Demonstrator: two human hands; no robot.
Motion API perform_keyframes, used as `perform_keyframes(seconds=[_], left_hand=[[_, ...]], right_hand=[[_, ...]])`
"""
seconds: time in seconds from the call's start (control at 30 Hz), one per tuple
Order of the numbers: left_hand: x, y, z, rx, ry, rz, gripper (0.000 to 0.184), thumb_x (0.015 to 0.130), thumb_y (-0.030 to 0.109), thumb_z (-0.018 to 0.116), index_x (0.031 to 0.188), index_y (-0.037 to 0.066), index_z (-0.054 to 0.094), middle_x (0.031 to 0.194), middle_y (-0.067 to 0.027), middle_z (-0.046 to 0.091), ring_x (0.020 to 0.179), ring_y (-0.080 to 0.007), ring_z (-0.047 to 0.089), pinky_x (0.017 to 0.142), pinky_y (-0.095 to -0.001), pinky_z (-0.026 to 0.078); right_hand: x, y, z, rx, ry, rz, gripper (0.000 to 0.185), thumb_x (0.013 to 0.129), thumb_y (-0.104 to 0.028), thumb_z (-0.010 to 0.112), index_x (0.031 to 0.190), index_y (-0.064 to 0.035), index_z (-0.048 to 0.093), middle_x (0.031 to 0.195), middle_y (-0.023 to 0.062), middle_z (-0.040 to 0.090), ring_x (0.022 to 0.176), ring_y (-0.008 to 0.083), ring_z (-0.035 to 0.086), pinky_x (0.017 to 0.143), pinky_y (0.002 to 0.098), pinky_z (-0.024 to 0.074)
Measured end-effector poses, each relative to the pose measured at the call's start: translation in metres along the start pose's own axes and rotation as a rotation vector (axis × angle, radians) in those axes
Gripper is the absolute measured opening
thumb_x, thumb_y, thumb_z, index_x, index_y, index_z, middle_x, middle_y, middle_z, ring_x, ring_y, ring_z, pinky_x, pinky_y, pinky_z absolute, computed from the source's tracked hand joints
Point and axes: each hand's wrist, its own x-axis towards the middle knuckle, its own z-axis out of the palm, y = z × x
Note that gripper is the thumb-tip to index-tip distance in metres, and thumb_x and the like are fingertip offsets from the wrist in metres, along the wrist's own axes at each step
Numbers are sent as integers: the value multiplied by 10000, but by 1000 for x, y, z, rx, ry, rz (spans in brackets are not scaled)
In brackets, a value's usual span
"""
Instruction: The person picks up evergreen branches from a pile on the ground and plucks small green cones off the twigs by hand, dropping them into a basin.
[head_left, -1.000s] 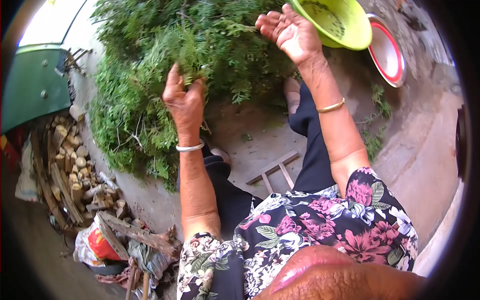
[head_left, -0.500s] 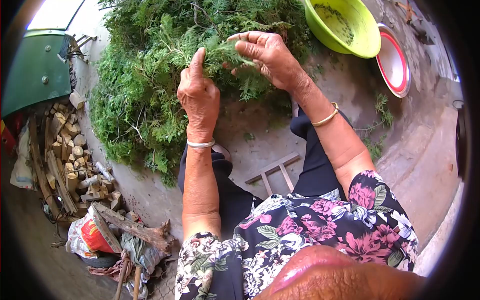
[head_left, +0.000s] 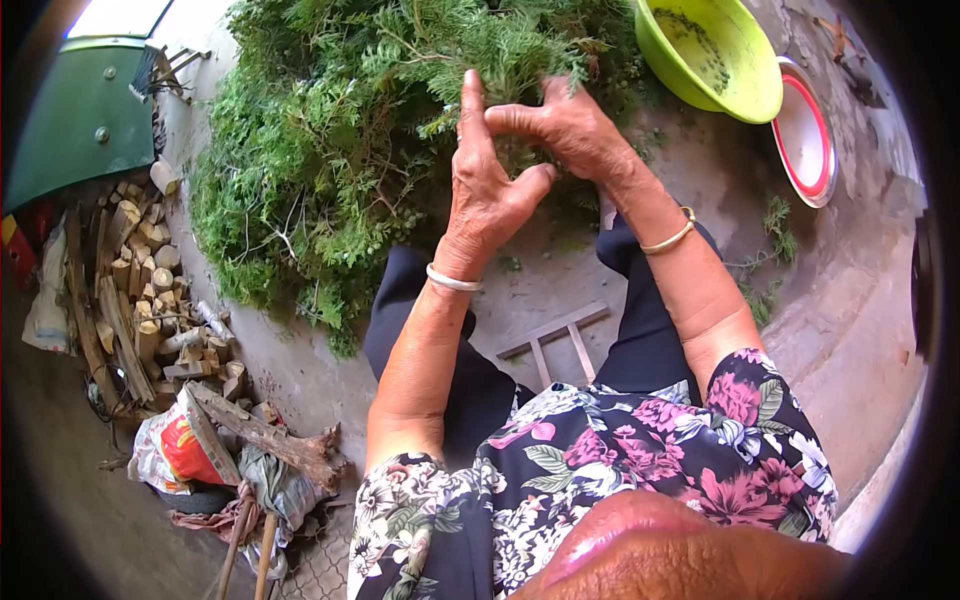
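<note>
A large heap of green cypress-like branches (head_left: 320, 170) lies ahead of me. My left hand (head_left: 487, 195) is at the near edge of the heap, its index finger stretched up against the foliage and its thumb spread away; the other fingers are mostly hidden. Just right of it is my right hand (head_left: 580, 135), its thumb pointing left toward the left index finger. Its fingers are apart, with some tips hidden in a leafy sprig (head_left: 500, 50) above both hands. I see nothing firmly gripped in either hand.
A lime-green basin (head_left: 745, 95) with small dark bits inside stands at upper right, a red-rimmed white basin (head_left: 803, 140) beside it. Chopped firewood (head_left: 150, 270) and bags (head_left: 185, 445) lie at left. A wooden frame (head_left: 555, 332) is between my legs; loose sprigs (head_left: 780, 230) lie right.
My left hand has moved right, close to the right hand, and its thumb now spreads out. My right hand has shifted slightly right and down. The view has shifted a little.
</note>
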Motion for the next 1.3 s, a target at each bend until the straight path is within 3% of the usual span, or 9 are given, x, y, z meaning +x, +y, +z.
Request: perform_keyframes(seconds=[0.07,0.1,0.13,0.27,0.4,0.53,0.7,0.97,1.3], left_hand=[[2,-10,-1,-130,-38,-14,912,623,60,675,1395,-38,202,1210,-207,501,1100,-269,525,917,-365,432],[1,-13,-3,-261,-76,-24,868,646,56,684,1397,-7,253,1259,-164,489,1146,-233,504,944,-354,414],[2,-8,-10,-214,-148,-139,794,665,63,684,1369,-5,324,1282,-157,483,1179,-222,483,945,-359,419],[-6,-45,-35,85,29,-284,368,721,37,640,1073,-60,596,909,-134,658,838,-184,632,735,-289,514],[-3,-114,-100,274,344,-259,195,741,19,625,912,-72,653,743,-101,661,620,-118,615,554,-225,498],[-14,-171,-157,313,606,-457,168,655,75,618,764,-28,694,641,-113,663,556,-161,612,606,-282,495],[-26,-203,-177,40,764,-612,71,726,-3,570,726,-30,635,583,-54,582,437,-125,539,368,-223,377],[-29,-238,-169,-19,742,-796,25,707,-18,607,730,-13,612,597,-78,583,436,-131,516,358,-234,347],[-9,-195,-145,-287,532,-869,237,795,201,685,920,15,608,801,-65,617,566,-177,596,440,-270,441]], right_hand=[[0,-6,-5,-165,55,-69,133,761,-91,631,844,14,633,833,57,646,704,114,598,621,279,496],[1,-11,-5,104,134,207,123,770,-75,601,835,27,627,804,59,647,691,118,605,590,283,498],[-2,-6,-17,-241,172,167,127,788,-62,559,837,43,610,722,72,639,626,121,608,540,285,499],[-36,-8,-78,-563,298,20,146,819,-68,557,862,51,629,608,42,573,565,102,598,476,245,482],[-108,11,-146,-455,633,122,172,817,-45,634,980,6,642,795,66,667,684,105,614,601,228,485],[-209,28,-199,-991,594,333,205,810,-81,614,980,33,620,835,162,663,720,268,628,669,361,471],[-296,41,-216,-1406,265,776,366,766,-133,633,1081,45,579,951,232,637,890,350,620,783,352,482],[-145,-16,-123,-719,473,458,387,791,-165,648,1100,54,566,974,210,643,910,270,639,804,315,487],[-28,-34,41,-540,-276,135,315,785,-180,635,1012,21,551,758,232,626,782,408,614,674,452,504]])
